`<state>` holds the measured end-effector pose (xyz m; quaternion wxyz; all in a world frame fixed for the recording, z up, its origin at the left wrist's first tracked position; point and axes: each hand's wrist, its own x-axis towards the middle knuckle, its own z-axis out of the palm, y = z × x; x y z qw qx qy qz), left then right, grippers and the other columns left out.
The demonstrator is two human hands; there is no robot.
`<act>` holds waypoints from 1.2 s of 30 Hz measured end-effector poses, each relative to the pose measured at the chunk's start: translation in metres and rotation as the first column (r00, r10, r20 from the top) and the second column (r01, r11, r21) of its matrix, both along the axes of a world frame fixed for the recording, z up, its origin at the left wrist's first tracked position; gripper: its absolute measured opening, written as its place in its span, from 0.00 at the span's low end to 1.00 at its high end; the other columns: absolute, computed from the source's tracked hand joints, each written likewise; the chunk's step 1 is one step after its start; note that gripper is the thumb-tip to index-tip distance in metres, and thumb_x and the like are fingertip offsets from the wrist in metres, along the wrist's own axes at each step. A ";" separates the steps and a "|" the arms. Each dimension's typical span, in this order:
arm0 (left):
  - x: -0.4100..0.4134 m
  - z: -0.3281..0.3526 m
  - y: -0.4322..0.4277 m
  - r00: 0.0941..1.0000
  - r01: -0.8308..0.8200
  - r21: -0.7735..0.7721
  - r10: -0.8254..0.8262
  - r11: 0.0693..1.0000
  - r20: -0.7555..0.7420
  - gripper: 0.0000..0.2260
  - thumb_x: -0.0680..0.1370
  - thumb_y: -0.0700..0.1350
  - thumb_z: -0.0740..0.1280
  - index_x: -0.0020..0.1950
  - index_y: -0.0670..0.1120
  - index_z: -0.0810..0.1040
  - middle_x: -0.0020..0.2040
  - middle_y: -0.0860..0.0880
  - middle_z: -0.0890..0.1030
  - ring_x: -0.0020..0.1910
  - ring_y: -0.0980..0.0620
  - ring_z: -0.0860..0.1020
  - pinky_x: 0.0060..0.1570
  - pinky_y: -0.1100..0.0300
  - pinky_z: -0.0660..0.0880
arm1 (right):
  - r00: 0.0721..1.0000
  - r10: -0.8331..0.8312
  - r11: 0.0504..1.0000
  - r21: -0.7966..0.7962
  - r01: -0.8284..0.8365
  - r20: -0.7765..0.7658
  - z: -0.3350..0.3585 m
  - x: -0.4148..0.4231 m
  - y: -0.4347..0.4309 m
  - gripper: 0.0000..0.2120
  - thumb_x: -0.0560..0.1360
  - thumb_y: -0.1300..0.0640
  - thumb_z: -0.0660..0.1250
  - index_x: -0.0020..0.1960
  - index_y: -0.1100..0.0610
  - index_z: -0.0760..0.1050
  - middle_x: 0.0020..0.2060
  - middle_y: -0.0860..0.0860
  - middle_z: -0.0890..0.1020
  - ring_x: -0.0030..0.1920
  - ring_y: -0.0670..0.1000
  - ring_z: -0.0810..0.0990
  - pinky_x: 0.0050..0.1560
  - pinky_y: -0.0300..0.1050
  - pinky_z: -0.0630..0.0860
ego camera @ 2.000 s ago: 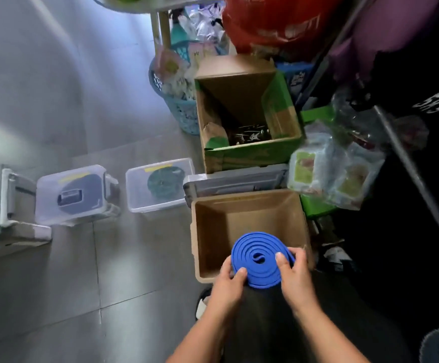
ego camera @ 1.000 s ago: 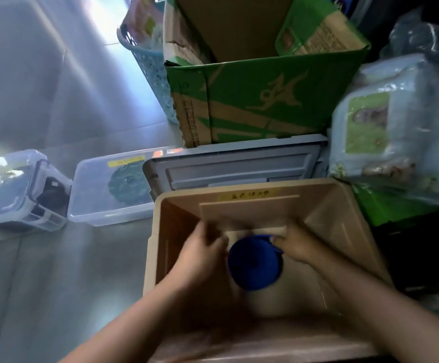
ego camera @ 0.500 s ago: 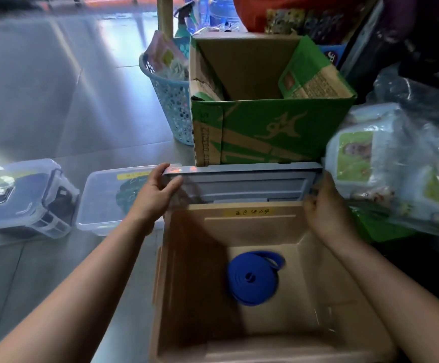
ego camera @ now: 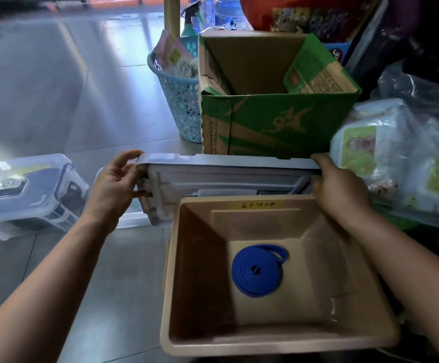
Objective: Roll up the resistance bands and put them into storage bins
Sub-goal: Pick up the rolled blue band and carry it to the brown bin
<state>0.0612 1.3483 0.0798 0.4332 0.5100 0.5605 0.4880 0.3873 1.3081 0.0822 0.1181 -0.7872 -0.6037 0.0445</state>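
Note:
A rolled blue resistance band (ego camera: 257, 271) lies flat on the floor of the open tan storage bin (ego camera: 278, 343), its outer end slightly loose. Just beyond the bin's far rim, a grey lid (ego camera: 223, 174) is lifted and tilted. My left hand (ego camera: 113, 187) grips the lid's left end, thumb over its top edge. My right hand (ego camera: 338, 189) grips the lid's right end. Both hands are clear of the band.
A clear lidded bin (ego camera: 24, 189) sits at the left on the tiled floor; another clear bin is partly hidden behind my left hand. A green cardboard box (ego camera: 278, 119), a blue perforated basket (ego camera: 179, 100) and plastic packets (ego camera: 396, 158) crowd the far side and right.
Both hands set the rolled band down in the tan bin and let it go, then took hold of the grey lid's ends and lifted it.

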 end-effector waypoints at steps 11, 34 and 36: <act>-0.014 0.011 -0.085 0.957 0.288 0.029 -0.289 0.957 0.037 0.16 0.71 0.35 0.71 0.55 0.43 0.72 0.51 0.53 0.82 0.48 0.59 0.80 0.48 0.70 0.75 | 0.978 0.178 0.958 0.246 -0.147 -0.110 0.021 0.033 -0.070 0.17 0.64 0.70 0.72 0.52 0.60 0.78 0.48 0.60 0.70 0.51 0.59 0.73 0.54 0.39 0.67; 0.024 -0.048 -0.162 0.998 -0.054 -0.384 0.063 0.922 0.010 0.20 0.76 0.39 0.65 0.61 0.57 0.63 0.48 0.48 0.75 0.39 0.44 0.77 0.38 0.54 0.75 | 0.873 -0.309 0.909 -0.387 0.155 -0.376 -0.015 0.030 -0.116 0.13 0.74 0.53 0.64 0.52 0.63 0.74 0.49 0.59 0.77 0.47 0.58 0.76 0.41 0.45 0.72; 0.016 -0.045 -0.163 0.994 -0.093 -0.370 0.109 0.924 0.022 0.20 0.76 0.38 0.64 0.62 0.56 0.63 0.46 0.49 0.76 0.37 0.46 0.77 0.33 0.57 0.76 | 0.890 -0.257 0.935 -0.329 0.131 -0.376 -0.017 0.018 -0.110 0.14 0.74 0.54 0.64 0.53 0.64 0.74 0.50 0.61 0.79 0.49 0.59 0.78 0.44 0.45 0.72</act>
